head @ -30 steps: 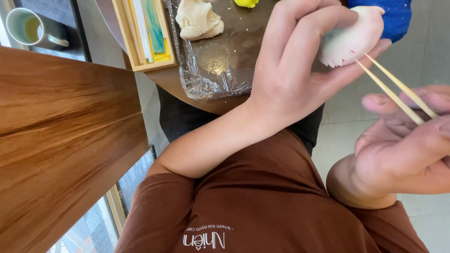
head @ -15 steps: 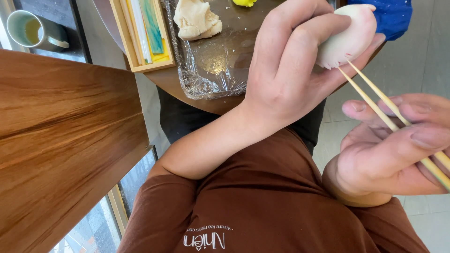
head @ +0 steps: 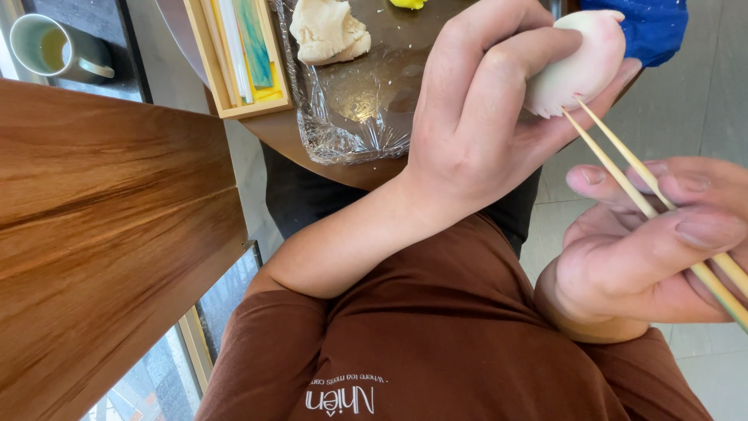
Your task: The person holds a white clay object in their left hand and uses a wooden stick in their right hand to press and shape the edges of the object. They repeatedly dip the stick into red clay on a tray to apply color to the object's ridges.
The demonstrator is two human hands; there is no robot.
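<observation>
Left of the dough ball sit a glossy green cup (head: 48,48), a grained wooden plank (head: 109,234), a shallow wooden tray (head: 226,58) and crinkled clear wrap (head: 351,109) bearing a rough pale dough lump (head: 327,30). The dough ball (head: 580,66) itself is smooth, white and rounded, cupped by the curled fingers of the left hand (head: 475,125). Right of it, the right hand (head: 647,249) pinches two thin bamboo sticks (head: 623,164) whose tips touch the ball.

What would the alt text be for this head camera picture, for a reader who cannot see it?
A person's left hand holds a smooth white dough ball while the right hand presses the tips of two thin wooden sticks against it. Beyond lie a round table with plastic wrap, a pale dough lump and a wooden tray.
</observation>
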